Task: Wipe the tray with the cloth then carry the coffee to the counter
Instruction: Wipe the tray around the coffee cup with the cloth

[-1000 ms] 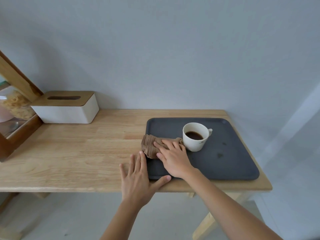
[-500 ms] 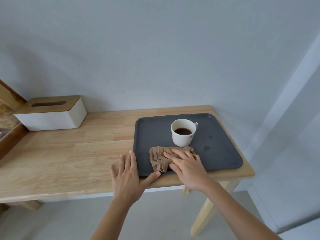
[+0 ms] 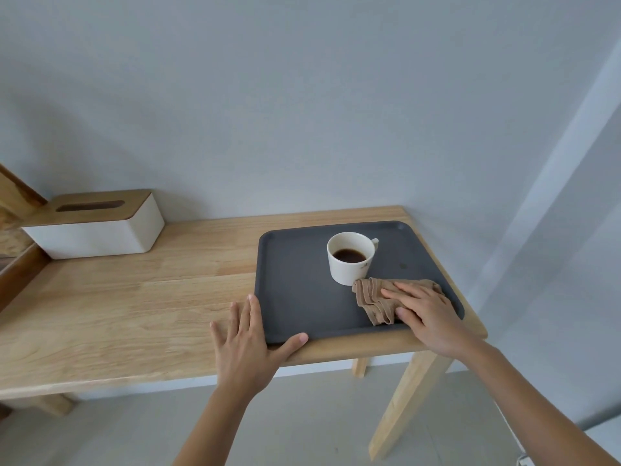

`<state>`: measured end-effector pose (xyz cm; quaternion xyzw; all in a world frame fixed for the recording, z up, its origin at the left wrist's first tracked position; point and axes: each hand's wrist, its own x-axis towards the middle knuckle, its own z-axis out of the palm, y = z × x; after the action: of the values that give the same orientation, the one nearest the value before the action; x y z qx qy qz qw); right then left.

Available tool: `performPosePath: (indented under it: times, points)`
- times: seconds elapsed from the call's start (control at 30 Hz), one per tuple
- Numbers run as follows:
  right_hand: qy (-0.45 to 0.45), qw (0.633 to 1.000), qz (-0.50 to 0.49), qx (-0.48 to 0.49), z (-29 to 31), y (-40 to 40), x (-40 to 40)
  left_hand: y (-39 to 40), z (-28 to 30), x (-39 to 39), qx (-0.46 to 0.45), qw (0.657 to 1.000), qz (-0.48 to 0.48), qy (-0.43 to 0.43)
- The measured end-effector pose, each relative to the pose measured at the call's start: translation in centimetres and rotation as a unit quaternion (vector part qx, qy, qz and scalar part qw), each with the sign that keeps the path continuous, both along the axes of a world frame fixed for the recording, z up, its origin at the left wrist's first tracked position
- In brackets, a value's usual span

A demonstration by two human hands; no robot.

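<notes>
A dark grey tray (image 3: pixel 295 297) lies on the right end of a wooden table (image 3: pixel 134 311). A white cup of black coffee (image 3: pixel 351 258) stands upright near the tray's middle back. My right hand (image 3: pixel 425 312) presses flat on a folded brown cloth (image 3: pixel 376 299) at the tray's front right, just in front of the cup. My left hand (image 3: pixel 250 338) rests flat on the table against the tray's front left corner, fingers spread, thumb along the front rim. A small dark spot (image 3: pixel 402 266) shows on the tray to the right of the cup.
A white tissue box with a wooden lid (image 3: pixel 97 227) stands at the back left of the table. A wooden frame (image 3: pixel 16 264) sits at the far left edge. The wall is right behind the table. The table's right edge is close beside the tray.
My right hand slid the cloth from the tray's left side across its front to the front right. My left hand stayed at the tray's front left corner. The view shifted.
</notes>
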<state>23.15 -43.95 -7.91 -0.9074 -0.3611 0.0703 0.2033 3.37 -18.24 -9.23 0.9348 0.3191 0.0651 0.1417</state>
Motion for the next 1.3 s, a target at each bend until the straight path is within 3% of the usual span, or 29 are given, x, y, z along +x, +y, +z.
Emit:
performPosePath:
  times: [0.2,0.43,0.67,0.73,0.8,0.9,1.0,1.1,1.3]
  points:
    - [0.003,0.999,-0.002,-0.052,0.5,2.2,-2.2,0.1,0.0,0.1,-0.002,1.0,-0.004,0.009]
    - [-0.023,0.999,0.019,-0.044,0.5,8.0,-6.4,0.2,0.1,0.1,-0.006,1.0,-0.015,0.021]
    - [-0.031,0.998,0.053,-0.005,0.1,6.5,-5.6,0.5,-0.2,-0.1,-0.015,0.999,-0.026,0.028]
    - [0.014,0.997,0.054,0.051,0.7,5.8,-5.3,0.6,0.2,0.1,-0.062,0.998,-0.022,0.017]
    - [0.054,0.983,0.028,0.171,1.5,5.1,-4.7,0.6,1.5,0.9,-0.117,0.993,-0.003,-0.035]
    - [0.008,0.959,-0.064,0.277,2.9,3.9,-2.3,0.4,3.8,3.8,-0.09,0.987,-0.017,-0.134]
    - [0.03,0.968,-0.089,0.231,3.9,3.9,1.6,-0.3,5.5,8.2,-0.124,0.979,-0.083,-0.139]
    - [0.104,0.98,-0.019,0.17,4.5,4.8,4.8,-1.2,5.4,12.3,-0.162,0.971,-0.115,-0.136]
    - [0.12,0.975,0.051,0.18,4.3,6.3,8.2,-1.7,4.6,14.9,-0.211,0.953,-0.107,-0.19]
